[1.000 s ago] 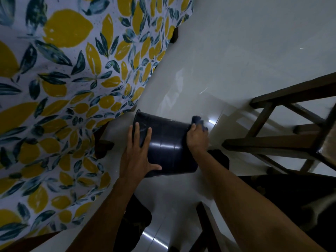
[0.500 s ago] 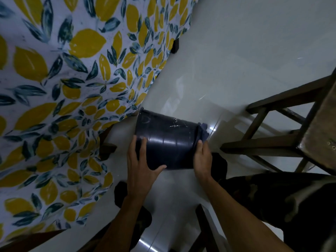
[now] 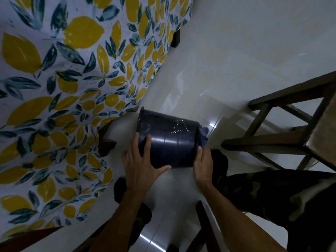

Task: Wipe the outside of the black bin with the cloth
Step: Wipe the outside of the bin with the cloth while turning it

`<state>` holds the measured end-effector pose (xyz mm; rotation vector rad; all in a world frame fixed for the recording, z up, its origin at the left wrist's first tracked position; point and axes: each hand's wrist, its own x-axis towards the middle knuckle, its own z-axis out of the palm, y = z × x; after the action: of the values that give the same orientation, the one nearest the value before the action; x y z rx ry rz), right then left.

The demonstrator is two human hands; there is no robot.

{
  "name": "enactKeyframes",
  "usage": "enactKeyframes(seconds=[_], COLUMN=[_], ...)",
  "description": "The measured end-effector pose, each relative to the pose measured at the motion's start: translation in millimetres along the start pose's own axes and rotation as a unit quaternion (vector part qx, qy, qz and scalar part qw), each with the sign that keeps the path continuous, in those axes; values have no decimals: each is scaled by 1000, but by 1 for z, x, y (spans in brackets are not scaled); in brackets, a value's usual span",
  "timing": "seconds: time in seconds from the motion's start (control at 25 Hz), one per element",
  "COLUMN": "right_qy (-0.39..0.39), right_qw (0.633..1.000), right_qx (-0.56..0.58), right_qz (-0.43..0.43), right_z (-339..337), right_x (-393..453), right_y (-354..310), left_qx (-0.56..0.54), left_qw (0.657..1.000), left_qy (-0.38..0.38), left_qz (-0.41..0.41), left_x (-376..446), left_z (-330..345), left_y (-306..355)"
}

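The black bin point(image 3: 169, 135) lies on its side above the white tiled floor, rim to the left, base to the right, with pale scratch marks on its wall. My left hand point(image 3: 141, 164) grips the wall near the rim, fingers spread over it. My right hand point(image 3: 202, 164) is pressed against the bin's base end and holds the dark blue cloth point(image 3: 203, 135), which bunches up against the base.
A table under a lemon-print tablecloth point(image 3: 63, 106) fills the left. A dark wooden stool point(image 3: 291, 128) stands at the right. My camouflage-trousered leg point(image 3: 272, 197) is at the lower right, and another wooden leg point(image 3: 205, 224) rises near the bottom centre.
The bin has turned in my hands, bringing scratch marks to the top. My right hand slid from the top of the base toward me, with the cloth staying on the base.
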<state>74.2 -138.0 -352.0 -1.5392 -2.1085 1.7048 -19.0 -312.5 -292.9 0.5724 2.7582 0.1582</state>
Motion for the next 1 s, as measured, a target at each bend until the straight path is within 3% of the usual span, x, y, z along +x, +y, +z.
enactKeyframes(seconds=[0.12,0.28,0.52,0.72,0.88,0.92,1.0], right_qy=[5,-19,-93,-120,-90,-87,-92], right_qw=[989,915,825,813,884,889,875], right_qx=[-135,-352,-440,-461,-429,-423,-416], right_qz=[-55,-195,-342,-336,-162,-153,-228], right_z=[-2,1,33,37,62,65,64], right_x=[-8,-29,-41,13,85,85,54], right_y=[13,29,25,-11,-55,-56,-43], left_qx=[53,122,216,161,142,137,126], left_qw=[996,989,972,981,984,984,986], left_qy=[-52,-68,-47,-72,-85,-91,-95], left_qz=[39,55,79,83,70,66,55], left_x=[41,63,54,57,52,52,50], left_z=[-12,-12,1,8,7,7,7], left_y=[-1,-6,-10,-17,-13,-14,-16])
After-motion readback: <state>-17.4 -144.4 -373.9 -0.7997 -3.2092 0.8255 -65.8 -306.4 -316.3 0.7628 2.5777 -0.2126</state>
